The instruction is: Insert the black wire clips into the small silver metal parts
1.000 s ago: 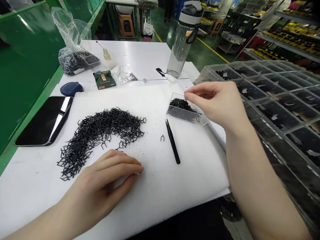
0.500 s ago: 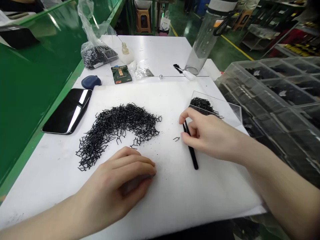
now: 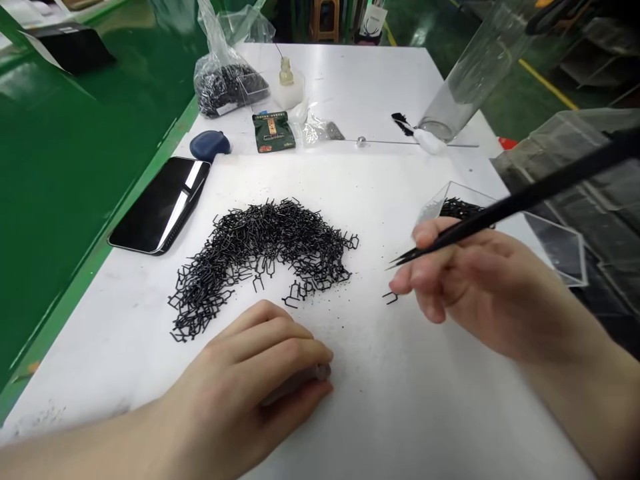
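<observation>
My right hand grips a pair of black tweezers; their fine tips point left, above the white work surface. Just below those tips lies a single small black forked piece. My left hand rests on the surface, its fingers curled round a greyish see-through object that is mostly hidden. Beyond it, an arched heap of black forked pieces spreads out. A clear box with more black pieces stands behind my right hand, which partly covers it.
A phone and a dark blue rounded object lie at the left. Toward the back are a plastic bag of black parts, a green packet and a small bottle. A tall clear bottle stands back right, near stacked compartment boxes.
My right hand has swung the tweezers up from hanging downward to a slant with tips pointing left. The view has shifted rightwards over the scene. My left hand keeps its grip.
</observation>
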Demonstrator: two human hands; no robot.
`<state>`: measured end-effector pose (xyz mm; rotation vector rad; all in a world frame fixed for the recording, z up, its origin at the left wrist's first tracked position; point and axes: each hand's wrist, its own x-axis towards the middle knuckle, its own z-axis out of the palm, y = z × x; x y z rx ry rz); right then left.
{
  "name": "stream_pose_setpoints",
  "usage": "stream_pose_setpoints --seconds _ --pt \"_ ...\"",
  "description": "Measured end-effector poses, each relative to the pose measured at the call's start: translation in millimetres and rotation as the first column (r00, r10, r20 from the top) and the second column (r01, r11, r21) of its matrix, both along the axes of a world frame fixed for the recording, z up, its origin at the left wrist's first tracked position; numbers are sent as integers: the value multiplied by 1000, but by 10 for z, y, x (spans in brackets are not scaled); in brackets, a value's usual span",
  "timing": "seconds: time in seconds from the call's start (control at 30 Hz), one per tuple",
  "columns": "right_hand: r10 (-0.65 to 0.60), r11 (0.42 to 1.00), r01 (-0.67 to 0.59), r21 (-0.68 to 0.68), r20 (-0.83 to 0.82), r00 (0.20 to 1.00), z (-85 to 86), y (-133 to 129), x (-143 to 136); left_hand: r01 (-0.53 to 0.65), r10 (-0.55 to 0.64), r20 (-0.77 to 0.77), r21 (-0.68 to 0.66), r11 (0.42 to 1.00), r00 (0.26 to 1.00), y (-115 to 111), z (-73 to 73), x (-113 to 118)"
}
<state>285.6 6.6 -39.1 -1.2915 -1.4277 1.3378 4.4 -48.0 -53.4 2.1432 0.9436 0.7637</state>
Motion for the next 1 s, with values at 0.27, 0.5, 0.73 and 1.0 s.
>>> stream_pose_setpoints --seconds 0.27,0.5,0.73,1.0 --pt "36 978 -69 198 166 986 -89 -159 -101 -58 56 -77 -21 998 995 -44 23 -9" --pt "57 924 -152 350 269 962 -84 -165 -22 -56 53 -66 -58 997 996 -2 20 17" --pt "-25 955 -56 291 269 963 -108 -173 -39 -43 39 -65 -55 998 997 -13 28 18" --pt "-40 935 -109 337 406 913 -167 -122 -43 -58 53 -58 -79 995 997 -20 42 10"
